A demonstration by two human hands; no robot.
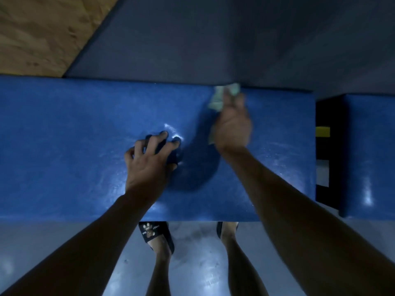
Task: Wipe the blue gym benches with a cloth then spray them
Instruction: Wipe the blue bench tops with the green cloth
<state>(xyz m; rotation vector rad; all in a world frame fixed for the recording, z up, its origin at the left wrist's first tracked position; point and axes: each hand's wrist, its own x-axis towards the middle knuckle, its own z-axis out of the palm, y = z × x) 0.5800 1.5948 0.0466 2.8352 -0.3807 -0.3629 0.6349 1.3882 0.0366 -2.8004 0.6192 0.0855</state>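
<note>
From the head view, the wiping step looks to be in hand: the right hand (232,122) presses a pale green cloth (222,97) onto the blue counter (64,135), close to its far edge, fingers curled over the bunched fabric. The cloth pokes out past the fingertips and along the thumb side. The left hand (147,159) is braced on the padding near the middle, fingers spread and bent, holding nothing. A second blue counter (367,146) stands just beside, to the right. No spray bottle shows. Next probably calls for sweeping the cloth toward the right end.
</note>
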